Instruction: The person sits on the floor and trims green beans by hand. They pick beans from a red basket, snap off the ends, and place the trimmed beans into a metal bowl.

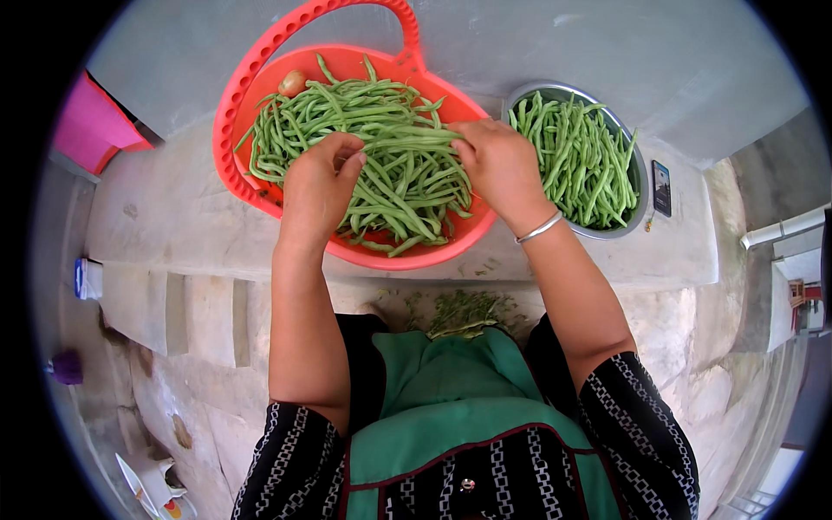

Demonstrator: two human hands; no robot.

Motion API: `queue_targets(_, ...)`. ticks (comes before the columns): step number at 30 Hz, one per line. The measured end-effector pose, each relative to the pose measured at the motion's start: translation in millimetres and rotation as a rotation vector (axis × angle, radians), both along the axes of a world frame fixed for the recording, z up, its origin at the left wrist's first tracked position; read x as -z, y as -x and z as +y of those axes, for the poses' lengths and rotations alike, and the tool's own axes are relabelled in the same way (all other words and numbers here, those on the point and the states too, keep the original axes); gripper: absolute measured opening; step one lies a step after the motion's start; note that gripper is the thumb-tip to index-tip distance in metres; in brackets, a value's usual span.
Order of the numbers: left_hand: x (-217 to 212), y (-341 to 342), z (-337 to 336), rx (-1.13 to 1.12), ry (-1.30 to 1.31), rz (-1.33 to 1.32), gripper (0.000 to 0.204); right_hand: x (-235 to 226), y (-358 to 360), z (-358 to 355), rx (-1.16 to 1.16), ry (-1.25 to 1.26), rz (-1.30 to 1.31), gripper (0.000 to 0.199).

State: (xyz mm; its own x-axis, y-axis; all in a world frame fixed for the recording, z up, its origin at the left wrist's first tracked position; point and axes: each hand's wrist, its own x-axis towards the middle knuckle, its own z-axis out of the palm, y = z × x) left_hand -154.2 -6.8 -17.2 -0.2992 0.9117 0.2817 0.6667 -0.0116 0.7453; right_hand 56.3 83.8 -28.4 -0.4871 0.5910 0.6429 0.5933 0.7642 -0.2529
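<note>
The grey bench (607, 251) runs under both hands and carries everything at a height easy to reach from a seat. On it, beneath the hands, sits a red basket (260, 65) with a hoop handle arching away beyond the fingers; it is heaped with beans (390, 186), so the pile lies directly under the palms. Just past the right hand stands a steel bowl (640, 173), packed with more beans (576, 156) lying roughly parallel, close enough to be reached with a short swing of that wrist.

The left hand (318, 186) is curled over the heap, its fingers closed together on one bean (416, 137). The right hand (503, 169), a silver bangle (539, 229) at its wrist, pinches the other end of the same bean, so it is stretched between the two above the pile.

Nearer the body than the hands, a green apron (451, 390) spreads over the lap with a heap of scraps (464, 312) beyond it, below the bench edge. A dark phone (662, 187) lies beyond the bowl, and a small onion (292, 83) rests at the basket's far rim, beyond the left hand.
</note>
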Motion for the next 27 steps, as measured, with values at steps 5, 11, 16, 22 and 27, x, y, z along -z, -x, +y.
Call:
queue_targets(5, -6, -18, 3, -0.008, -0.112, -0.040, 0.016, -46, -39, -13, -0.005, 0.197, 0.347, 0.017)
queue_targets(11, -19, -47, 6, -0.042, -0.236, -0.175, 0.014, -42, -75, -14, 0.018, 0.305, 0.480, 0.017)
queue_targets(16, -41, -91, 0, 0.192, -0.447, 0.037, 0.025, -61, -105, -35, -0.045, 0.224, 0.369, 0.016)
queue_targets(22, -49, -156, -14, 0.773, -0.237, -0.135, 0.042, -99, -147, -82, -0.293, 0.241, 0.143, 0.020)
queue_targets(27, -29, -191, -9, 1.066, 0.304, -0.632, 0.029, -97, -168, -92, -0.275, 0.440, 0.246, 0.027)
